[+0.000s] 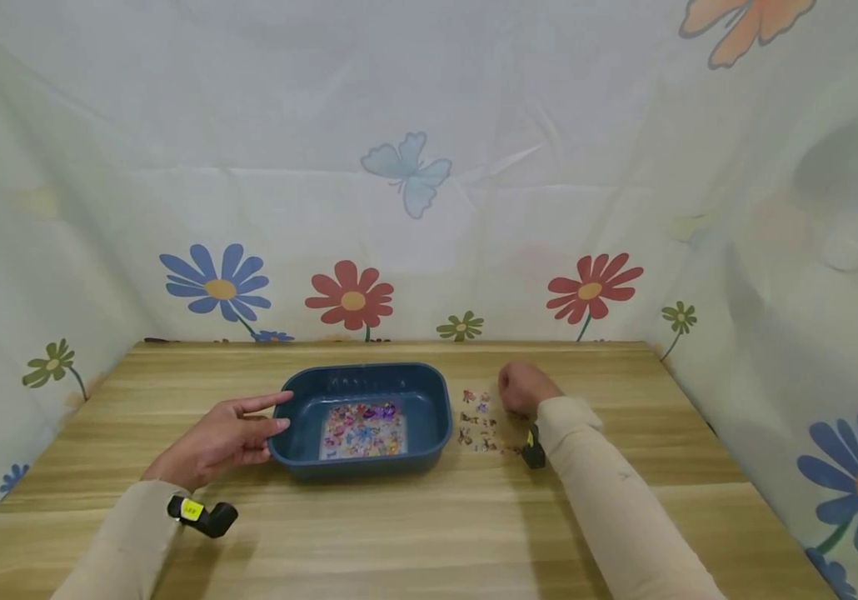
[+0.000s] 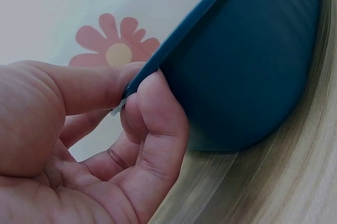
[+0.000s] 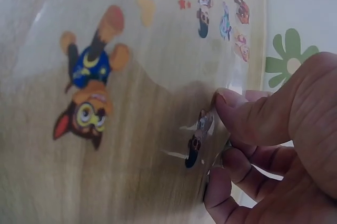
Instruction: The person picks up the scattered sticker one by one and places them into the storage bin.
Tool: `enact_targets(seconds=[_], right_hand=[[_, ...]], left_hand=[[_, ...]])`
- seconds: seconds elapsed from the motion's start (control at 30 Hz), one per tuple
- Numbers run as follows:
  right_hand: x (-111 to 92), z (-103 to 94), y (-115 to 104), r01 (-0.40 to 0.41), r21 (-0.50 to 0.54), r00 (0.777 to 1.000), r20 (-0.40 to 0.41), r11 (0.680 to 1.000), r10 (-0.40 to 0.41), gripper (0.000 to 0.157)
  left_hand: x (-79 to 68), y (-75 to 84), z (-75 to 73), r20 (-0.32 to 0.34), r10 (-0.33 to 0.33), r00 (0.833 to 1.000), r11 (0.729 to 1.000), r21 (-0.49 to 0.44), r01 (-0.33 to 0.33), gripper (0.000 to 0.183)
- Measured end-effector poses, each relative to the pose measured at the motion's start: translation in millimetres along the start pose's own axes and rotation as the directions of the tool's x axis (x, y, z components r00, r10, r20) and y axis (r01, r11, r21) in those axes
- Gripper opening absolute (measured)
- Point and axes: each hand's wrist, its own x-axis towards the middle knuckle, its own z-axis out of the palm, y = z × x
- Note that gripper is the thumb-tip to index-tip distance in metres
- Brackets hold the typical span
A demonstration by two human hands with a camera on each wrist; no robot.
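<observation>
A dark blue plastic basin (image 1: 360,468) stands on the table, with a sheet of small colourful stickers (image 1: 364,431) lying on its bottom. At the basin's left end my left hand (image 1: 226,437) pinches the rim between thumb and fingers; the left wrist view shows the rim (image 2: 197,16) between them. A small whitish bit (image 2: 118,108) shows beside the fingertips. To the right of the basin is a clear sheet with cartoon puppy stickers (image 1: 478,421). My right hand (image 1: 526,388) pinches an edge of this clear sticker sheet (image 3: 152,176), which curves and shines in the right wrist view.
The wood-grain table (image 1: 369,542) ends at the back against a white cloth (image 1: 271,200) printed with flowers and butterflies. The cloth also hangs along both sides. A black wrist camera (image 1: 207,518) is strapped on the left sleeve, another (image 1: 533,450) on the right.
</observation>
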Motion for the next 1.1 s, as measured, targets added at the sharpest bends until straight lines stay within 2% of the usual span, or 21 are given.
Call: enact_targets(seconds=[0.17,0.33,0.77,0.93,1.03,1.1], right_hand=[[1,2.3,1,0.05,-0.065,0.999,0.012,0.997,-0.049,0.017],[3,3.2,3,0.067,-0.089,0.998,0.021,0.994,-0.066,0.019],[6,0.1,5,0.036,-0.052,0.999,0.039,0.998,-0.034,0.024],[5,-0.6,7,0.03,-0.012,0.998,0.047,0.999,-0.03,0.019],[3,-1.1,9,0.052,0.011,0.998,0.044,0.999,-0.052,0.018],[3,-0.7,10,0.094,0.005,0.995,0.023,0.996,-0.094,0.019]], left_hand=[[0.1,-0.8,0.7,-0.001,-0.004,1.0,1.0,0.01,0.004,0.072],[1.3,-0.2,0.7,-0.007,-0.01,1.0,1.0,0.004,0.01,0.073],[1.2,1.6,-1.0,-0.01,-0.019,1.0,1.0,-0.006,0.019,0.074],[0.5,0.4,-0.7,-0.013,-0.021,1.0,1.0,-0.006,0.021,0.074],[0.0,1.3,0.1,-0.02,-0.022,1.0,1.0,0.003,0.022,0.074],[-0.6,2.2,0.7,-0.023,-0.024,0.999,1.0,0.011,0.024,0.074]])
